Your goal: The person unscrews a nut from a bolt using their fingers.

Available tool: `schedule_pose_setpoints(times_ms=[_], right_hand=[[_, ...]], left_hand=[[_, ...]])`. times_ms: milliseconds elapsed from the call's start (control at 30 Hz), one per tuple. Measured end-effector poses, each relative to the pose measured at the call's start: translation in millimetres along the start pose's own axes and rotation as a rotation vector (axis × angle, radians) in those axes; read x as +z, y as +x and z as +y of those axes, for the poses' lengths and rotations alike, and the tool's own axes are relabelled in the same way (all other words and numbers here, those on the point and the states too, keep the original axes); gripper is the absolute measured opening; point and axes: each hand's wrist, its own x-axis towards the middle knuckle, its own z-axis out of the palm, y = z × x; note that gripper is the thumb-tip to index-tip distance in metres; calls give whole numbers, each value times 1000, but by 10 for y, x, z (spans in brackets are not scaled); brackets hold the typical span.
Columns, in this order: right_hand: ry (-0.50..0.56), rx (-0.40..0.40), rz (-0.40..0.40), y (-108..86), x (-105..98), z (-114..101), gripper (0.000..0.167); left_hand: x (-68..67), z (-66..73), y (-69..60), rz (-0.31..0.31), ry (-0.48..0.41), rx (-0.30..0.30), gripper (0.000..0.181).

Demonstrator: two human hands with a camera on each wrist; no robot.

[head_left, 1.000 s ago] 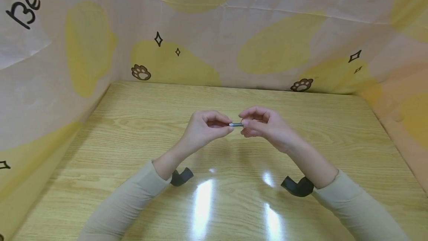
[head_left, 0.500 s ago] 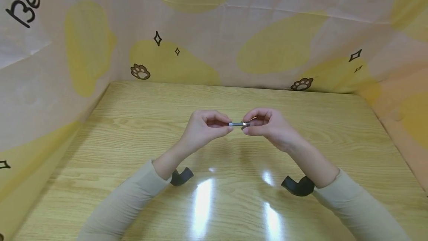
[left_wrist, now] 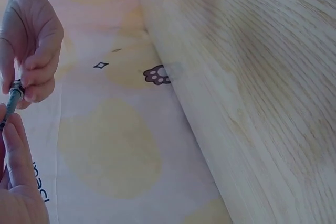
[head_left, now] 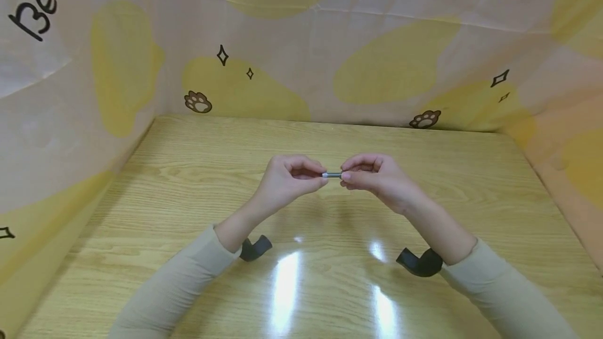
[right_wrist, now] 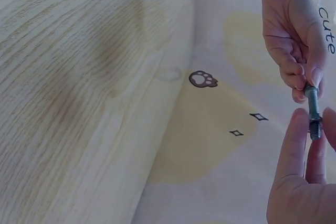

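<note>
A small metal bolt point(head_left: 332, 175) is held level above the table, spanning the gap between both hands. My left hand point(head_left: 288, 179) pinches its left end between thumb and fingers. At the other end sits a nut point(right_wrist: 315, 125), with a short threaded tip showing beyond it in the right wrist view. The thumb and fingertips of my right hand point(head_left: 379, 179) are around that nut, hiding it in the head view. From the left wrist, the bolt's thread shows between the hands, and the nut point(left_wrist: 19, 87) lies against the right fingertips.
A wooden table point(head_left: 198, 171) with glossy light reflections lies below the hands. Printed cloth point(head_left: 311, 56) with yellow patches and paw prints rises behind it and along its sides. Black straps point(head_left: 421, 263) show at both wrists.
My right fingers opened slightly, showing the nut, then the thumb moved forward over it again. My left hand and the bolt have stayed in place.
</note>
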Motion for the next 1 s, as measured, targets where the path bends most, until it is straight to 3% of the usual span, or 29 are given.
schedule_pose_setpoints(times_ms=[167, 333, 467, 667, 800, 1000], right_hand=[[-26, -6, 11, 14, 16, 0, 19], [-11, 24, 48, 28, 46, -8, 5], [4, 55, 64, 23, 51, -3, 10], [-6, -5, 32, 22, 19, 36, 9], [-38, -47, 32, 8, -6, 51, 19], [-45, -18, 48, -5, 0, 29, 15]], left_hand=[[-27, 3, -20, 16, 9, -12, 13], [-34, 20, -22, 23, 19, -10, 14], [-21, 22, -12, 21, 22, -6, 14], [-6, 15, -5, 22, 24, 3, 13], [-7, -10, -6, 14, 21, 9, 13], [4, -34, -11, 10, 15, 0, 14]])
